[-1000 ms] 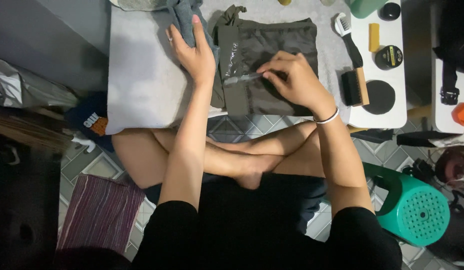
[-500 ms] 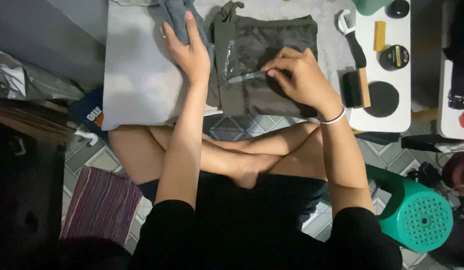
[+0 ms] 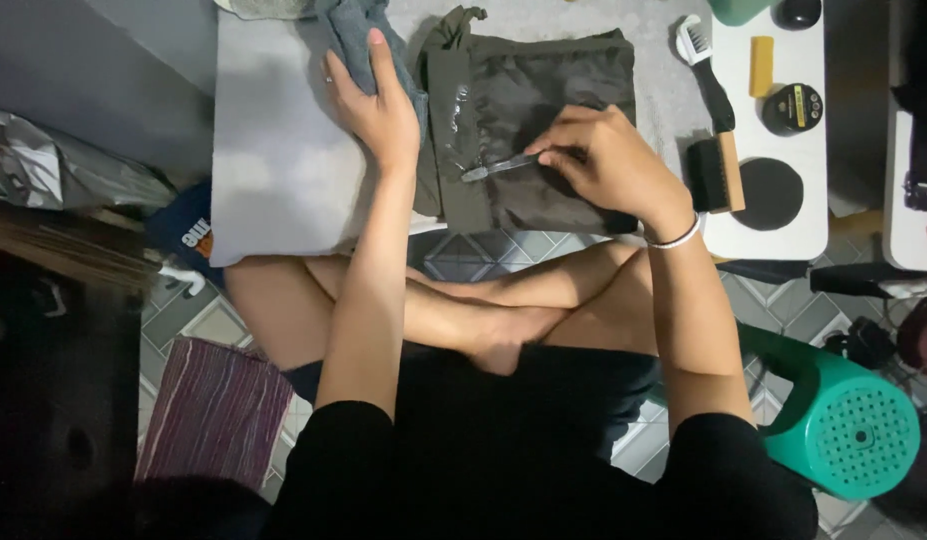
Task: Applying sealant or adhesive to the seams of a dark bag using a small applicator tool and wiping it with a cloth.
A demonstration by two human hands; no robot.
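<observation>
A patterned tile floor runs under a low grey board (image 3: 273, 180), and the person sits cross-legged in front of it with a green plastic stool (image 3: 843, 430) off to their right and a striped purple mat (image 3: 213, 410) to their left. On the board lies a folded olive-drab garment (image 3: 573, 90), flat and squared up, its near edge close to the board's front edge. The left hand (image 3: 378, 110) lies flat with its fingers together on a grey-blue cloth (image 3: 358, 30), just beside the garment's left edge. The right hand (image 3: 608, 160) pinches the handle of a small brush (image 3: 498, 167), its pale head touching the fabric near the middle, where a wet or soapy sheen shows.

The garment looks soft and light; I judge it would slide and bunch under scrubbing unless pinned, and is best held at its folded edges. The brush seems thin, stiff and light, best gripped well back on the handle.

On a white table (image 3: 773, 215) to the right sit a wooden-backed brush (image 3: 715, 175), a white-handled brush (image 3: 703, 60), a yellow bar (image 3: 761, 66) and a round tin (image 3: 791, 108).
</observation>
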